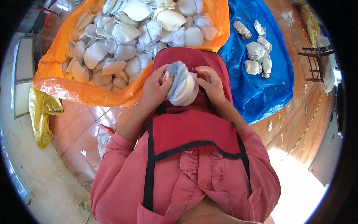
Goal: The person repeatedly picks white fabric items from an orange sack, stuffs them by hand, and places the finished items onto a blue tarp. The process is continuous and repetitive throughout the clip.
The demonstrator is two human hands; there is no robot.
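Observation:
Over my lap I hold a rounded grey-and-white plush piece (185, 89), with fuzzy grey fur on its left and upper side and smooth white cloth on its right. My left hand (156, 86) is closed on its grey side, thumb in front; a small reddish bit shows near that thumb. At the white side, my right hand (212, 83) has its curled fingers and thumb against the edge. Beneath the piece is the red apron (197, 130) with black trim that covers my lap.
An open orange sack (112, 98) ahead to the left is heaped with similar white and grey plush pieces (126, 33). On a blue sheet (242, 100) to the right lie several bundled white pieces (255, 50). A yellow sack (41, 115) hangs at left; a wooden stool (316, 61) stands far right.

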